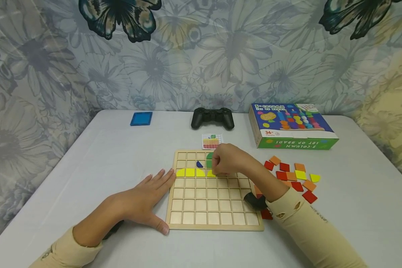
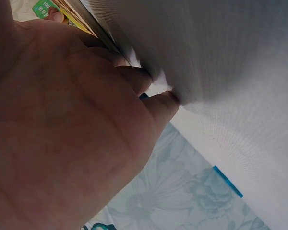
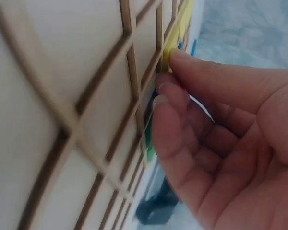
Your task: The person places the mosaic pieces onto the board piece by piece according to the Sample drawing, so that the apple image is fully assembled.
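My right hand is over the upper part of a wooden grid board. Its fingers are curled, and the thumb lies at a yellow tile in the third row; the curled fingers partly hide that tile. To its left lie several yellow tiles in the same row. A small blue tile and green tiles sit in the rows above. My left hand rests on the table with fingers spread, fingertips at the board's left edge and thumb near its lower left corner.
Loose red, orange and yellow tiles are scattered right of the board, some under the right forearm. A pattern card lies just beyond the board. Farther back are a blue square tray, a black game controller and a toy box.
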`<state>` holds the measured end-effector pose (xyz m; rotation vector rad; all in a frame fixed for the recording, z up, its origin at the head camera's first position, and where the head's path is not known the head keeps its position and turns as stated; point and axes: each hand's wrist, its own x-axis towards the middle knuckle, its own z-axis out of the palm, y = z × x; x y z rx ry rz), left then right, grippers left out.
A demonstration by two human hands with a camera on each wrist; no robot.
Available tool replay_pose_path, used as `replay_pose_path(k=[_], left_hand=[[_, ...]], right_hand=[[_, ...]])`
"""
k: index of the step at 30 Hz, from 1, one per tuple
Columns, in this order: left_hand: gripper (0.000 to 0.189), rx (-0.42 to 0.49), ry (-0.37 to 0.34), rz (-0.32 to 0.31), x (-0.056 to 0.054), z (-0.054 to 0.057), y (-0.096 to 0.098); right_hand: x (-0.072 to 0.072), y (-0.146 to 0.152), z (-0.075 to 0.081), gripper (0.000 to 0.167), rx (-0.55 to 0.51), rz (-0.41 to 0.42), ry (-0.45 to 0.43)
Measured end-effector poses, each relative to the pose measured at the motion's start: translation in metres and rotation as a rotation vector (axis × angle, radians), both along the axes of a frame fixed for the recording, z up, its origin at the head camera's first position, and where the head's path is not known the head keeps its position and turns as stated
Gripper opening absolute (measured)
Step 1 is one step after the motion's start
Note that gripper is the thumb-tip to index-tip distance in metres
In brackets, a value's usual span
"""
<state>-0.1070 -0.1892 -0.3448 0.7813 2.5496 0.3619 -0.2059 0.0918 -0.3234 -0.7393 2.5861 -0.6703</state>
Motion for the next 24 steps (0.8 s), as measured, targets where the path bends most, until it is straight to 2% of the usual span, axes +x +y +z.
replay_pose_path(k=[5, 9, 12, 15, 21, 24], left_hand=[[0.140, 0.001, 0.001, 0.008, -0.001, 0.000, -0.001], [0.141, 0.008, -0.001, 0.010, 0.000, -0.001, -0.001], [0.140, 0.011, -0.003, 0.010, 0.000, -0.001, -0.001], [0.141, 0.003, -0.003, 0.012, 0.001, -0.001, -0.001], [0.140, -0.001, -0.002, 0.009, 0.002, -0.002, -0.002], [0.141, -0.005, -0.007, 0.007, 0.001, -0.002, -0.002]], right_hand=[[0.009, -0.001, 0.002, 0.023, 0.026, 0.015, 0.112], [0.018, 0.016, -0.001, 0.024, 0.001, -0.023, 0.127], [0.024, 0.042, 0.000, 0.026, -0.038, -0.068, 0.076], [0.026, 0.074, 0.005, 0.027, -0.034, -0.103, 0.030], [0.015, 0.140, 0.019, 0.017, 0.128, -0.212, -0.072], [0.008, 0.171, 0.020, 0.016, 0.197, -0.248, -0.139]])
